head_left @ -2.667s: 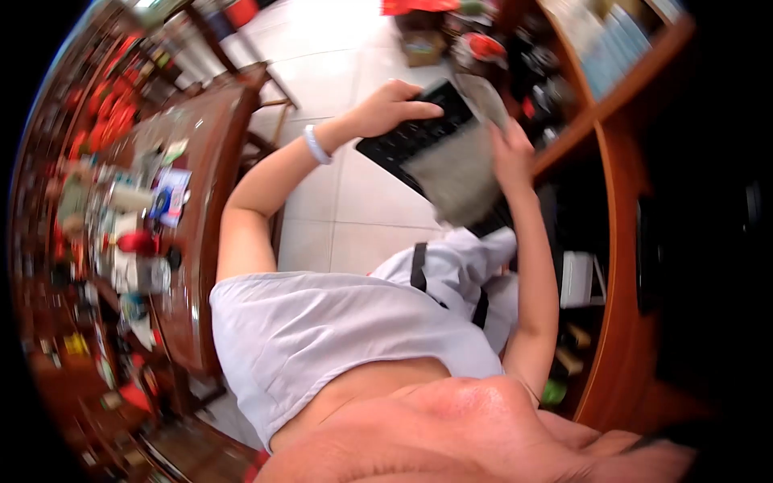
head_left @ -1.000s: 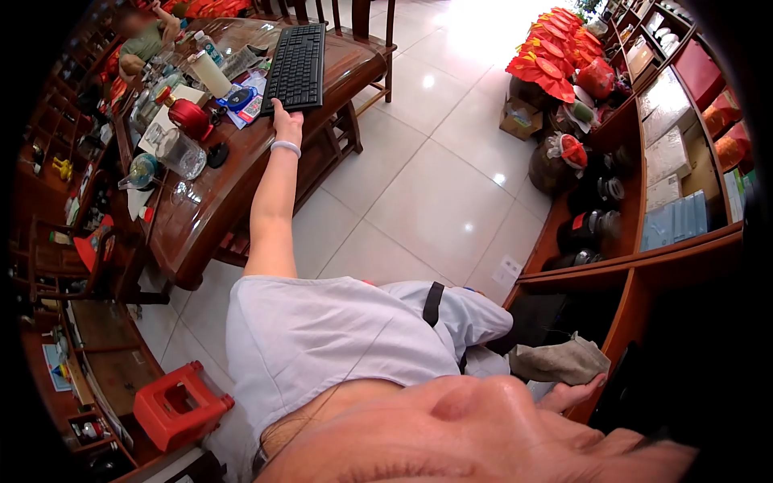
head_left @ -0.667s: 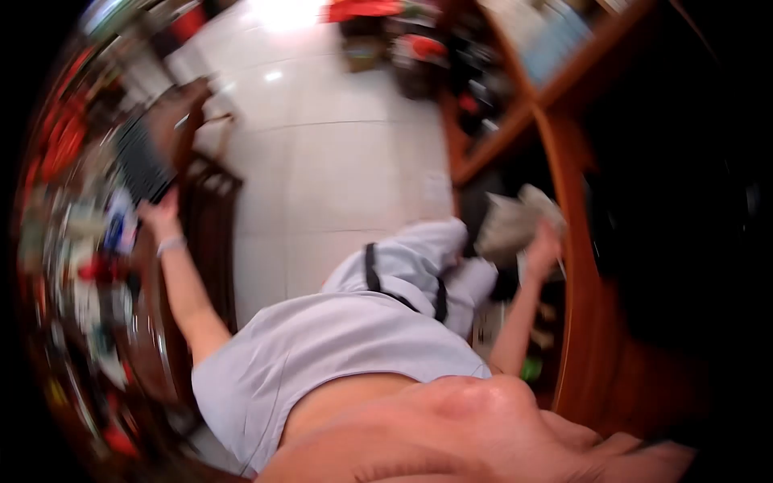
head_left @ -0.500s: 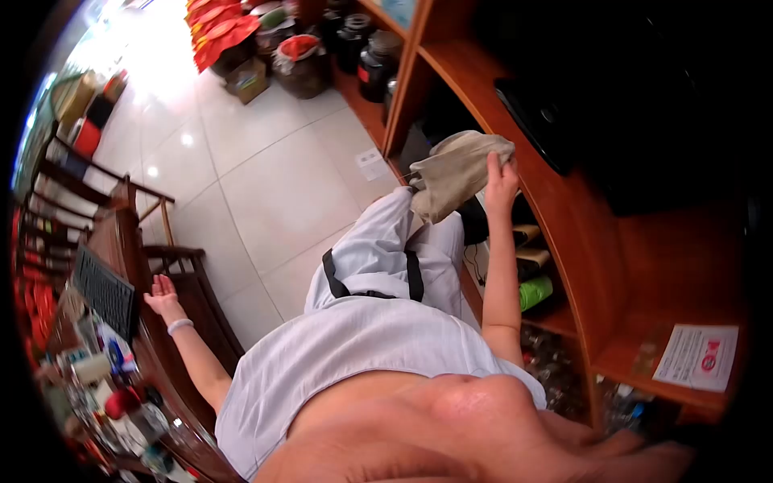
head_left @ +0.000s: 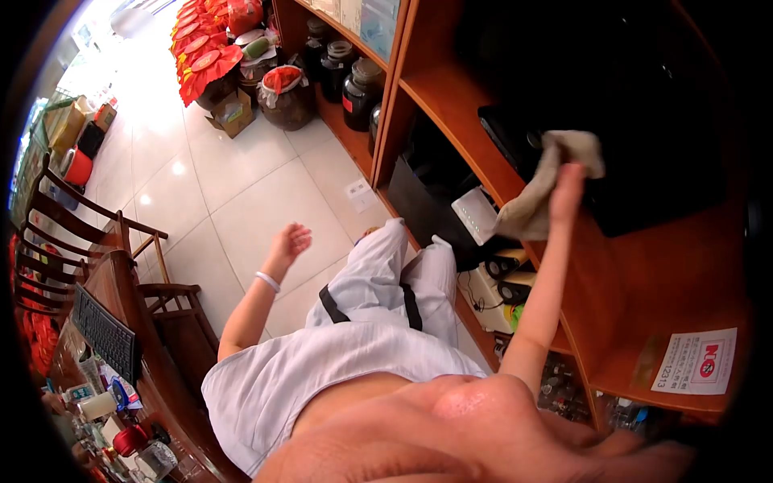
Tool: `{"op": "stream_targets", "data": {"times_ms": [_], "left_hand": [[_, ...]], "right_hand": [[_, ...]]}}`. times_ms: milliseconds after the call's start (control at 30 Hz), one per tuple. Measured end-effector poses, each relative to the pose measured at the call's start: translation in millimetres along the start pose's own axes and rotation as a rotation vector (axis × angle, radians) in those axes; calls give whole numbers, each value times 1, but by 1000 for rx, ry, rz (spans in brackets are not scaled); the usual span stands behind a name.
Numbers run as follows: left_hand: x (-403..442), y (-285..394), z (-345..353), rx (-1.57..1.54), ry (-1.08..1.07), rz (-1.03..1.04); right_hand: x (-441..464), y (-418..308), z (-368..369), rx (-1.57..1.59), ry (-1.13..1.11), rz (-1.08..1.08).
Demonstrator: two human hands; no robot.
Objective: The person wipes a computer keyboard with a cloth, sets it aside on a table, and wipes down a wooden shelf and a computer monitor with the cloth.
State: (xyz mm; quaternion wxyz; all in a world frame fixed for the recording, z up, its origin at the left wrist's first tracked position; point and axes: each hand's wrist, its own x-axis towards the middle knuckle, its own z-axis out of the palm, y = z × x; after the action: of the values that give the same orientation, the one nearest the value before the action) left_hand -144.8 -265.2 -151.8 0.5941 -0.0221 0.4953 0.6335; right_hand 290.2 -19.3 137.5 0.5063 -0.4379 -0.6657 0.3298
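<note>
A greyish-beige cloth (head_left: 527, 197) hangs from my right hand (head_left: 568, 193), which is closed around it. The cloth is bunched and slightly blurred by motion, with its upper end over the dark screen-like panel (head_left: 644, 153) and its lower end across the wooden shelf's (head_left: 459, 125) curved front edge. Whether it touches either, I cannot tell. My left hand (head_left: 291, 243), with a white bracelet at the wrist, is raised over the tiled floor with loosely bent fingers and nothing in it. A small black device (head_left: 501, 138) lies on the shelf beside the cloth.
At left stands a wooden desk with a keyboard (head_left: 106, 334) and many small items, beside wooden chairs (head_left: 80, 217). Dark jars (head_left: 362, 92) and red-covered pots (head_left: 205, 60) line the far side. Below the shelf are a white box-like device (head_left: 477, 216) and cables. A printed notice (head_left: 694, 361) lies at right.
My right hand has moved right with the cloth, from the shelf's front edge to before the dark panel. My left hand has swung from near the desk toward my body, its fingers more bent.
</note>
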Motion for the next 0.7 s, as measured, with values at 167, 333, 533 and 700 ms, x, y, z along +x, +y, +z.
{"op": "stream_targets", "data": {"times_ms": [167,333,533,700], "left_hand": [[8,-34,31,49,-38,-156],[17,-60,24,16,45,-193],[14,-68,32,24,57,-163],[10,-75,20,28,182,-252]], "right_hand": [[31,126,54,-1141,-141,-258],[96,101,109,-1083,-652,-77],[196,137,193,-1009,-426,69],[264,220,234,-797,144,-74]]}}
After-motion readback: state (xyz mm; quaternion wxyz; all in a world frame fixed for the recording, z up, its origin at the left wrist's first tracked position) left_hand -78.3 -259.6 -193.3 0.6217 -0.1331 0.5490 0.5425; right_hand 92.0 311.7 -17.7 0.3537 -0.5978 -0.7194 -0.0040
